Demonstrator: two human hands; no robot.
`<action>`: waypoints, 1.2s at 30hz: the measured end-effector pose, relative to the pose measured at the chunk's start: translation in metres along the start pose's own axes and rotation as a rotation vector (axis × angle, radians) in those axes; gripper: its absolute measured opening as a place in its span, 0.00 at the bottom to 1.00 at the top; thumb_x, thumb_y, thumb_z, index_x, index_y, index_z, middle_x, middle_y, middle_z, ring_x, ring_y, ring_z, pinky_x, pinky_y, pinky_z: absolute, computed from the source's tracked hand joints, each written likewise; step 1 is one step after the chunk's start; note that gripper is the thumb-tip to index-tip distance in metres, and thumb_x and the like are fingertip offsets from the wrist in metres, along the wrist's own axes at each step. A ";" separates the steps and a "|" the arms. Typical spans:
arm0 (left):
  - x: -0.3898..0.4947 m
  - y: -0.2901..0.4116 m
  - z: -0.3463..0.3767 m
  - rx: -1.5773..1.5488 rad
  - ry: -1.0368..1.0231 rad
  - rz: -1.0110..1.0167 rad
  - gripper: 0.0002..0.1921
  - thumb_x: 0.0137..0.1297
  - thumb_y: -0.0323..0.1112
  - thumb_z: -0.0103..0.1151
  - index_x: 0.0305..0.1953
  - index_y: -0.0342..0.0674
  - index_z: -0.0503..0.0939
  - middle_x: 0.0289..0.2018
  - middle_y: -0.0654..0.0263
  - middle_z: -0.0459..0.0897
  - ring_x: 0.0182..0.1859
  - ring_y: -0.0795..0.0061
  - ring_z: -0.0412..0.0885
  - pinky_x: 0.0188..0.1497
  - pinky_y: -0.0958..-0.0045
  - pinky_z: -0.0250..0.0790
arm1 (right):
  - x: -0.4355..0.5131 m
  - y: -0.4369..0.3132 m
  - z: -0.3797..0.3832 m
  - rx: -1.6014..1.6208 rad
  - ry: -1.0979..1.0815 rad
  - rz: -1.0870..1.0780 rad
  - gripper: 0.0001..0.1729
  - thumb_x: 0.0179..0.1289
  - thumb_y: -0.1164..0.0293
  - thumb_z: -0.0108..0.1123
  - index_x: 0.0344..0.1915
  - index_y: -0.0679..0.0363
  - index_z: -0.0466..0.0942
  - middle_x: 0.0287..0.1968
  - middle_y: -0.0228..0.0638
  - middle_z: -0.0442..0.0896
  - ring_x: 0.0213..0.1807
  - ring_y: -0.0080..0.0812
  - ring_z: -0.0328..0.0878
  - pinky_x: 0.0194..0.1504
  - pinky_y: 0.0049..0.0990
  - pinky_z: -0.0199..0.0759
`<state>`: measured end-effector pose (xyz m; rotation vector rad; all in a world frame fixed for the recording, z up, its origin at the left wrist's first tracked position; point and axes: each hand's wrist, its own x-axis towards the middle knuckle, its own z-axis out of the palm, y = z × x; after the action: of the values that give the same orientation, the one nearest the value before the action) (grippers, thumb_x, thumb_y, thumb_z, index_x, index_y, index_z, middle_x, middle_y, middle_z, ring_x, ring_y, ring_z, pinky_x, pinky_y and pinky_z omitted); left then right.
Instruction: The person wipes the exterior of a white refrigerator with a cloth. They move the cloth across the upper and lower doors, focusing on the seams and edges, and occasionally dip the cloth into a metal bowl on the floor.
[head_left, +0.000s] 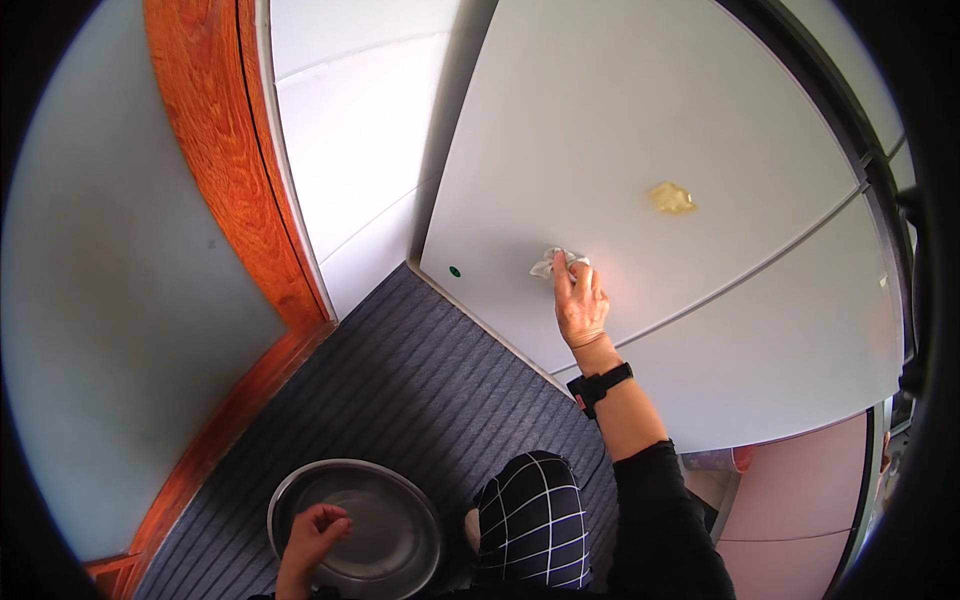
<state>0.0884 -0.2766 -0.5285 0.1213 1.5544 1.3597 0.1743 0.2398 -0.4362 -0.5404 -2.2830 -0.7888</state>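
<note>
My right hand (579, 304) pinches a crumpled white cloth (545, 265) and presses it against a large, smooth light-grey door panel (570, 142), perhaps of a refrigerator or cabinet. Up and to the right of that hand, a glossy yellowish smear (673, 198) sticks to the same panel. A small green oval sticker (454, 271) sits near the panel's lower corner. Over a round stainless steel basin (390, 517) hovers my left hand (319, 532), fingers loosely curled, with nothing visible in it. The basin appears to hold some water, though this is hard to tell.
The basin stands on a dark grey ribbed mat (360, 390). Beside it is my knee in black checked trousers (536, 517). A wooden door frame (217, 165) with a frosted panel (112, 262) rises at left, next to a white wall (360, 135). Pink cabinet doors (795, 487) stand at lower right.
</note>
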 end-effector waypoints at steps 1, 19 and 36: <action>-0.002 -0.001 0.000 0.004 0.011 -0.007 0.10 0.63 0.28 0.60 0.44 0.32 0.76 0.36 0.61 0.84 0.38 0.75 0.83 0.42 0.76 0.76 | -0.006 -0.004 0.009 0.018 -0.039 -0.007 0.27 0.51 0.78 0.60 0.55 0.55 0.76 0.39 0.30 0.72 0.36 0.30 0.75 0.28 0.26 0.78; -0.033 -0.018 -0.005 0.026 0.158 -0.117 0.12 0.66 0.32 0.61 0.49 0.36 0.76 0.37 0.65 0.83 0.38 0.77 0.81 0.41 0.76 0.75 | -0.116 -0.093 0.152 0.150 -0.386 -0.126 0.16 0.54 0.74 0.58 0.45 0.61 0.76 0.37 0.37 0.71 0.27 0.36 0.77 0.20 0.31 0.78; -0.031 -0.005 0.004 -0.011 0.132 -0.139 0.10 0.64 0.28 0.60 0.44 0.31 0.76 0.36 0.60 0.84 0.38 0.74 0.83 0.44 0.74 0.76 | -0.012 -0.044 0.087 0.194 -0.142 -0.077 0.24 0.53 0.77 0.57 0.53 0.54 0.75 0.38 0.34 0.72 0.29 0.32 0.78 0.22 0.28 0.76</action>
<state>0.1080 -0.2954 -0.5134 -0.0831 1.6332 1.2876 0.1194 0.2629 -0.5146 -0.4330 -2.4906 -0.5716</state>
